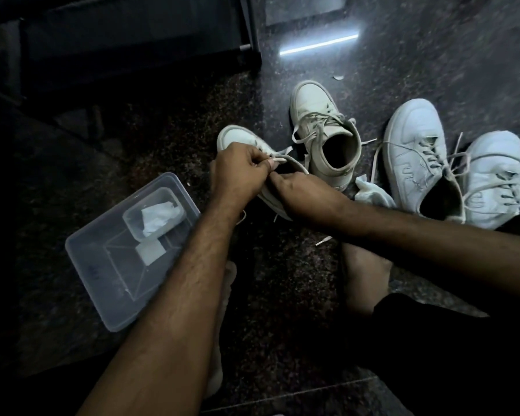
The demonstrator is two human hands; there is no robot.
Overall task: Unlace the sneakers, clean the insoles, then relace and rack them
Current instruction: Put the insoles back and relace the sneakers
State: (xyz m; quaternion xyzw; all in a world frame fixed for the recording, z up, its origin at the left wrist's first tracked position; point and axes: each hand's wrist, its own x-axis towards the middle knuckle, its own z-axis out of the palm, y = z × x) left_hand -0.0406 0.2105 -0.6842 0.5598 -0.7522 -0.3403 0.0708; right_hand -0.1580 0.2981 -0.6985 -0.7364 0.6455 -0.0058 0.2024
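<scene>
On the dark speckled stone floor (pixel 282 280), the left hand (pixel 237 172) pinches a flat pale lace (pixel 278 159) of the low white sneaker (pixel 237 138) while the right hand (pixel 300 190) grips its collar, apparently mid-lacing; next, feed the lace through an eyelet.

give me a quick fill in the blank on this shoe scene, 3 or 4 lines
1. The number of white sneakers on the floor is ____.
2. The left hand pinches a ____ of the sneaker in hand.
3. The small tub holding crumpled paper sits inside a larger clear plastic ____.
4. The right hand holds that sneaker by its ____ end.

Missing words: four; lace; container; heel
</scene>
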